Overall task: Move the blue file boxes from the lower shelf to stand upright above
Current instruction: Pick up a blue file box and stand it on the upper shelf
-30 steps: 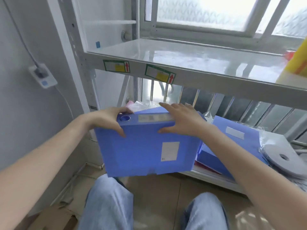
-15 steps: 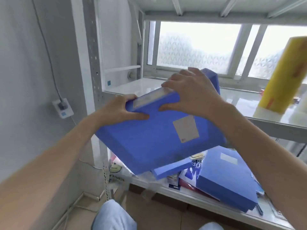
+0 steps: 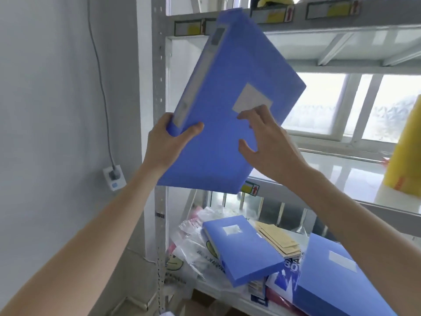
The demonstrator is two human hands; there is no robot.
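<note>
One blue box (image 3: 230,106) is tilted in the air before the middle shelf (image 3: 341,176); my left hand (image 3: 168,144) clamps its spine corner, my right hand (image 3: 266,142) spreads open against its face. I should turn it vertical first, then set it down.

Blue file box (image 3: 230,115) tilted mid-air, two more boxes (image 3: 246,249) flat, prob. lower shelf

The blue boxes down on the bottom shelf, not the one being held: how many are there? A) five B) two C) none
B: two blue file boxes lie flat on the lower shelf, one in the middle and one at the right, among bags and papers.
</note>
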